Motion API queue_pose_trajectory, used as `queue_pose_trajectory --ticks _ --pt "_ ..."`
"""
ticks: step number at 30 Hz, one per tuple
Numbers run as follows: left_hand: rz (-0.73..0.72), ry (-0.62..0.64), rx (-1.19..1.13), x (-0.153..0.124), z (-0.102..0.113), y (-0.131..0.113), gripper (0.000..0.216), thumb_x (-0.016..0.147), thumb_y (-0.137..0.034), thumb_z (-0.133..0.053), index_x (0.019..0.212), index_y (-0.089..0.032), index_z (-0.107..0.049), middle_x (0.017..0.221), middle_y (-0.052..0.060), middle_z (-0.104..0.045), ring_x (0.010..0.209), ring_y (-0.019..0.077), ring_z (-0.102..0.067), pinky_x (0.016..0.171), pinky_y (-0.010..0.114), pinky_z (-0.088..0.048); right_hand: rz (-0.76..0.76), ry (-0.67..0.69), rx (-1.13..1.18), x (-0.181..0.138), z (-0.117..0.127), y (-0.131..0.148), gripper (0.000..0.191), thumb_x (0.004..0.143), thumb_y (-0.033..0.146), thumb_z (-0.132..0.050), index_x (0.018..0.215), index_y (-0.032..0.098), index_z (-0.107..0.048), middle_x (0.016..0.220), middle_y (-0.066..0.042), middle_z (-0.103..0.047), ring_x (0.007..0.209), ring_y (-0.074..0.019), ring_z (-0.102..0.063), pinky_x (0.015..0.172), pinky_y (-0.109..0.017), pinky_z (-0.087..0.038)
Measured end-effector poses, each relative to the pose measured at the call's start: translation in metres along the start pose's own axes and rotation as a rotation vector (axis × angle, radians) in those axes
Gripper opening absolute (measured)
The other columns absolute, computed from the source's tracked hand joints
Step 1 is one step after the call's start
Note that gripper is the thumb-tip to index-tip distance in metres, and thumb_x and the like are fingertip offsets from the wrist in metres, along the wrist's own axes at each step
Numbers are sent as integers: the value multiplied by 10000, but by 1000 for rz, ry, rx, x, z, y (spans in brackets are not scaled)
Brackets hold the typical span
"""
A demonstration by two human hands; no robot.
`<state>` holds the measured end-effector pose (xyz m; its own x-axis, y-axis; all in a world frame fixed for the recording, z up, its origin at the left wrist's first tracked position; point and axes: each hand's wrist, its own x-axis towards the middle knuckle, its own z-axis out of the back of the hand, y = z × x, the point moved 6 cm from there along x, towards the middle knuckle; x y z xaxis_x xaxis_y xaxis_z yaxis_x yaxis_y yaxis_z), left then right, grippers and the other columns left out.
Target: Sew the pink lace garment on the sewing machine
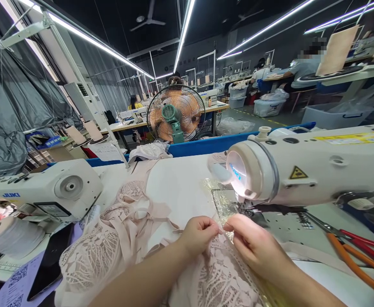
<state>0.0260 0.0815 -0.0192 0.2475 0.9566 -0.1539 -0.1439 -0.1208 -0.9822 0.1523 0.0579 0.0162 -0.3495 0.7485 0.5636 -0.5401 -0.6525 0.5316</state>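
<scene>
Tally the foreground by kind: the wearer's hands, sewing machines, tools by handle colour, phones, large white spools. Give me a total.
Wearer's hands, left hand and right hand: 2
Sewing machines: 2
Orange-handled tool: 1
Red-handled tool: 1
Phone: 1
Large white spool: 1
Total: 8

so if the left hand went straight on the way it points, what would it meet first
Most likely the right hand, just ahead of the left hand here, though depth between them is unclear.
</scene>
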Motion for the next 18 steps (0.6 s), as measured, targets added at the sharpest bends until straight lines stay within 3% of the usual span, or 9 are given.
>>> queue_pose_trajectory --ticks 6,18 --pt "-5 41 -20 -1 -2 0 219 650 -361 -580 605 -151 -536 584 -17 -441 595 111 -409 600 245 -329 -9 14 -82 -3 -8 -2 116 851 253 -438 743 221 -463 659 6 -479 514 -139 -449 438 -243 -341" --pt "45 9 -10 -2 -1 -3 212 619 -335 -566 624 -124 -587 588 0 -486 606 126 -415 603 259 -309 -95 11 -126 -3 -4 -9 217 881 255 -311 666 233 -333 607 18 -441 498 -147 -449 452 -263 -352"
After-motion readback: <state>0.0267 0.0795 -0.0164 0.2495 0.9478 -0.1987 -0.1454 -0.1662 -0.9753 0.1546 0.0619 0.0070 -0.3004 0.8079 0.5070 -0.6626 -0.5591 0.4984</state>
